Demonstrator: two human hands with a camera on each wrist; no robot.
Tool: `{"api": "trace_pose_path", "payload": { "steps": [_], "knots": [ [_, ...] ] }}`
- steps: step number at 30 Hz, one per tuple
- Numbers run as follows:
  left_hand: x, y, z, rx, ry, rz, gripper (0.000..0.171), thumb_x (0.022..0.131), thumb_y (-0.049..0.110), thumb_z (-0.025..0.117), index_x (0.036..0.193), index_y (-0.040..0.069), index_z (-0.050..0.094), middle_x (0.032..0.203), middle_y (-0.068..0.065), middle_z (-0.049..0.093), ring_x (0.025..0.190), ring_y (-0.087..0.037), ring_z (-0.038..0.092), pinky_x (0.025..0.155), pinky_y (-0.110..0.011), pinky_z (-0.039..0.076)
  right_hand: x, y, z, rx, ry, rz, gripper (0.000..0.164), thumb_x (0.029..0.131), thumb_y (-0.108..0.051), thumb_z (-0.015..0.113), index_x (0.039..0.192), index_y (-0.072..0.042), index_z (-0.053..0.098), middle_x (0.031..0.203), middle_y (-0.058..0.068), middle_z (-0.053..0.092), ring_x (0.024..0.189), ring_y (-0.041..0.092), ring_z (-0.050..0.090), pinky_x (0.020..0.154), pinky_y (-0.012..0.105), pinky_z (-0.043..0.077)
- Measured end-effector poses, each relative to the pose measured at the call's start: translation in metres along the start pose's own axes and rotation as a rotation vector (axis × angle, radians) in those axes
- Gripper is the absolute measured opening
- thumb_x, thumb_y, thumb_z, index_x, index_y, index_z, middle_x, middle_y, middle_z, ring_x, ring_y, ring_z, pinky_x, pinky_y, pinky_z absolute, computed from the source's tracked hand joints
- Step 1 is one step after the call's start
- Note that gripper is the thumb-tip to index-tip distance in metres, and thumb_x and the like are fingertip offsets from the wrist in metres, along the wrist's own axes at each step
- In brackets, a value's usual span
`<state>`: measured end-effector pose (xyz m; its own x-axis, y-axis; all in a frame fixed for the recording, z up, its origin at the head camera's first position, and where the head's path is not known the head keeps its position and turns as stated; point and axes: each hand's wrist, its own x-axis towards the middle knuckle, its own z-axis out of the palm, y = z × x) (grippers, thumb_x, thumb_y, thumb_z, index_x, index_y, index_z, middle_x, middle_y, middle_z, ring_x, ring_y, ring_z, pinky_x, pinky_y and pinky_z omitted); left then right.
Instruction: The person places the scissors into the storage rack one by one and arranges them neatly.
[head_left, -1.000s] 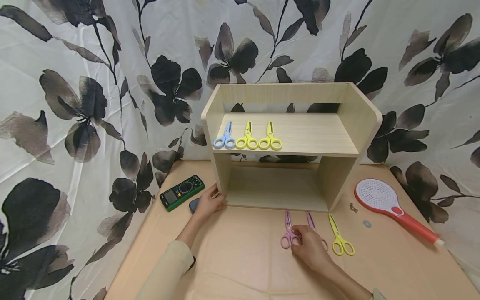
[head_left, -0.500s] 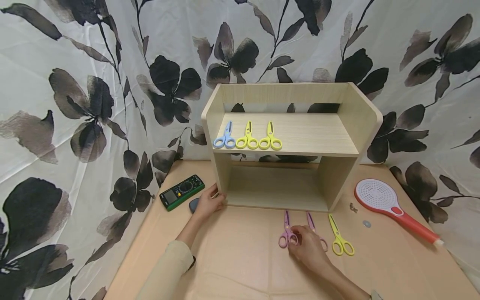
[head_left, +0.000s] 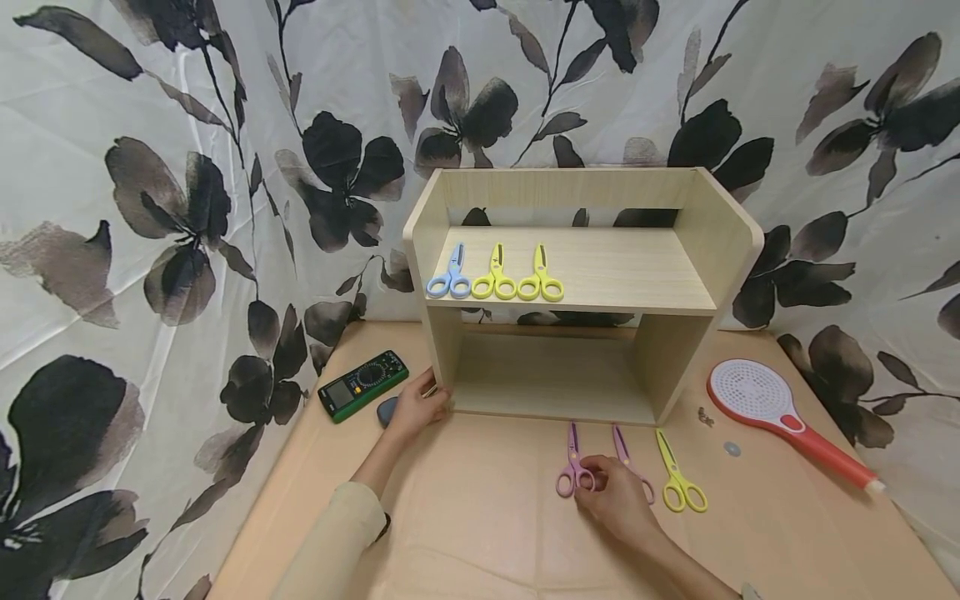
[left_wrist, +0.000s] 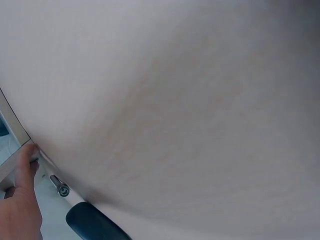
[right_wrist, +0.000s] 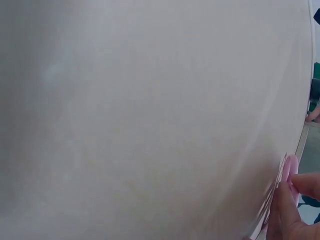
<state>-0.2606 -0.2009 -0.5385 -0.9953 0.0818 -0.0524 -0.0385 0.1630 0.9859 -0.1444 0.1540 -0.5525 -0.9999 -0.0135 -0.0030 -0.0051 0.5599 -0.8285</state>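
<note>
In the head view my right hand (head_left: 618, 500) pinches one handle ring of the left pair of purple scissors (head_left: 573, 454), lying points away in front of the shelf. The right wrist view shows thumb and fingers at the pink ring (right_wrist: 293, 165). A second pair of purple scissors (head_left: 620, 444) lies partly hidden behind that hand, and yellow scissors (head_left: 675, 475) lie to its right. My left hand (head_left: 420, 408) grips the lower left front corner of the pale wooden shelf (head_left: 570, 304). On the upper board lie blue scissors (head_left: 454, 275) and two yellow pairs (head_left: 497, 275).
A green multimeter (head_left: 363, 385) and a dark rounded object (head_left: 387, 411) lie left of the shelf. To the right are a red-handled bat with a perforated white head (head_left: 787, 417), a grey disc (head_left: 732, 448) and a small brown item (head_left: 706, 417). Floral cloth (head_left: 337, 183) hangs behind.
The left purple scissors have shifted slightly left with my right hand, mostly in the first half second, and stand a little straighter. My left hand stays at the shelf corner.
</note>
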Motion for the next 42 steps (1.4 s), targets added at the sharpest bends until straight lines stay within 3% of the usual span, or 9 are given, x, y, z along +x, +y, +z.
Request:
{"api": "trace_pose_path", "payload": {
  "steps": [13, 23, 27, 34, 42],
  "knots": [
    [-0.001, 0.002, 0.000, 0.007, 0.015, -0.010, 0.066, 0.104, 0.011, 0.061, 0.164, 0.020, 0.035, 0.164, -0.018, 0.041, 0.131, -0.040, 0.060, 0.095, -0.054, 0.060, -0.009, -0.003, 0.001, 0.116, 0.015, 0.027, 0.041, 0.075, 0.004, 0.084, 0.115, 0.003, 0.074, 0.102, 0.011, 0.074, 0.087, 0.012, 0.071, 0.073, 0.016, 0.058],
    [0.001, -0.001, 0.001, 0.009, 0.014, 0.002, 0.066, 0.104, 0.010, 0.061, 0.165, 0.018, 0.034, 0.164, -0.020, 0.040, 0.131, -0.042, 0.059, 0.095, -0.054, 0.060, -0.026, -0.023, -0.015, 0.207, 0.005, 0.037, 0.042, 0.076, 0.003, 0.087, 0.116, -0.004, 0.075, 0.107, 0.009, 0.074, 0.086, 0.009, 0.073, 0.071, 0.018, 0.059],
    [0.001, -0.002, 0.000, 0.005, 0.005, -0.005, 0.067, 0.105, 0.011, 0.061, 0.165, 0.020, 0.033, 0.165, -0.018, 0.039, 0.137, -0.038, 0.056, 0.096, -0.050, 0.060, -0.032, -0.033, -0.022, 0.275, -0.009, -0.013, 0.041, 0.076, 0.007, 0.085, 0.115, -0.001, 0.075, 0.113, 0.014, 0.069, 0.085, 0.011, 0.073, 0.068, 0.021, 0.060],
    [0.001, -0.002, -0.001, -0.002, -0.007, -0.011, 0.068, 0.104, 0.010, 0.060, 0.165, 0.022, 0.032, 0.166, -0.016, 0.038, 0.140, -0.038, 0.054, 0.099, -0.051, 0.059, -0.044, -0.060, -0.040, 0.208, 0.026, -0.137, 0.040, 0.076, 0.002, 0.088, 0.113, -0.008, 0.075, 0.106, 0.007, 0.069, 0.084, 0.004, 0.072, 0.071, 0.023, 0.060],
    [-0.001, 0.000, 0.000, 0.001, -0.008, -0.004, 0.069, 0.104, 0.010, 0.060, 0.165, 0.022, 0.032, 0.167, -0.016, 0.038, 0.141, -0.037, 0.053, 0.102, -0.055, 0.057, -0.050, -0.096, -0.071, 0.287, 0.044, -0.298, 0.038, 0.084, 0.001, 0.083, 0.120, -0.007, 0.074, 0.106, 0.012, 0.071, 0.089, 0.010, 0.073, 0.073, 0.024, 0.063]
  ]
}}
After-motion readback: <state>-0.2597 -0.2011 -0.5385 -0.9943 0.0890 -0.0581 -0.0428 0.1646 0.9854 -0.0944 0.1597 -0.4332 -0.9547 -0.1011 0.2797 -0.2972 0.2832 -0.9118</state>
